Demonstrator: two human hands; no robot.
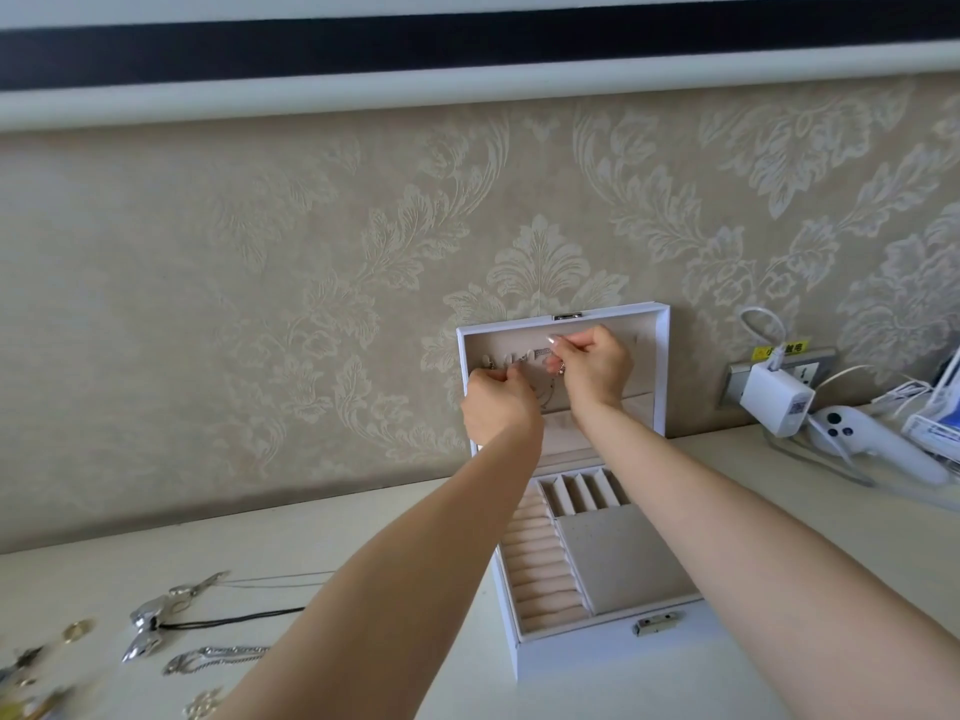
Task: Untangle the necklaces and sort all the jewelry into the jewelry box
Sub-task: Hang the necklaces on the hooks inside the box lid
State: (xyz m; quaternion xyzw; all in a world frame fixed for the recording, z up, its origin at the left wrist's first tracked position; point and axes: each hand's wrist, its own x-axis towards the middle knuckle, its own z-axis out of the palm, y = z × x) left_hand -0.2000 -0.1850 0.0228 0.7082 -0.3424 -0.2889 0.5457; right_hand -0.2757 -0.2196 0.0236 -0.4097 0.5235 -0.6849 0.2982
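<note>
A white jewelry box (613, 641) stands open on the desk, its lid (652, 366) upright against the wall. Both my hands are raised inside the lid at its row of hooks. My left hand (496, 407) pinches one end of a thin silver necklace (544, 394) near the left hooks. My right hand (597, 366) pinches the other end higher up, and the chain hangs between them. The tray below has ring rolls (540, 574) and slotted compartments (584, 493). More jewelry (171, 631) lies loose on the desk at the lower left: silver pendants, cords, a chain bracelet.
At the right stand a wall socket with a white charger (774, 397) and cables, a white controller (862, 439) and a blue-and-white package (935, 423). The patterned wall rises just behind the box. A gold ring (78, 628) lies at the far left.
</note>
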